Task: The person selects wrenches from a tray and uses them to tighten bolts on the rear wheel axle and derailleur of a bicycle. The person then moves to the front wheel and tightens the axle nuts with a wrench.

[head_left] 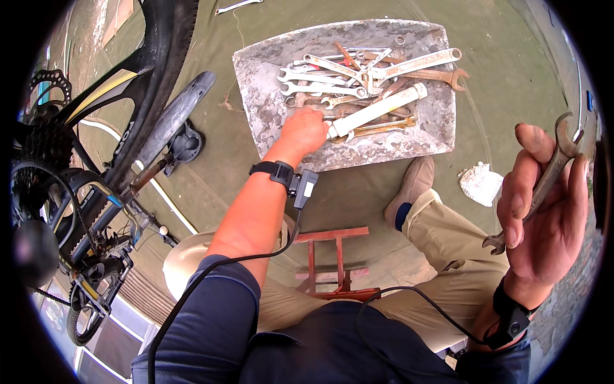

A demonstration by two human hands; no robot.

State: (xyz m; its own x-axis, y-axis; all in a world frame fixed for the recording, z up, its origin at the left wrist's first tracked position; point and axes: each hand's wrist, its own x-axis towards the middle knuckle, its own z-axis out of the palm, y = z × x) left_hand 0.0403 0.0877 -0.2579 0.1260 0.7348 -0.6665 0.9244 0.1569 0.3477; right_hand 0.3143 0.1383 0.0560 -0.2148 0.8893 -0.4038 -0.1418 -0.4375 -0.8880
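Observation:
My left hand [303,133] reaches into a worn, grey-white metal tray [422,139], its fingers curled down at the left of the tool pile. What they grip, if anything, is hidden under the hand. Right beside its knuckles lies a white, tube-like handle [384,110], slanting up to the right. Several wrenches [323,89], some shiny and some rusty, are heaped around it. A large plier-like tool [416,64] rests on top with its arms spread. Raised at the far right, my right hand [543,211] holds a double open-ended wrench [548,179], one jaw up and one down.
A bicycle [115,141] takes up the left side, its tyre, pedal and chain parts close to my left arm. A red metal frame [339,256] stands between my legs. A crumpled white cloth [480,184] lies right of my shoe; another wrench [238,7] lies beyond the tray.

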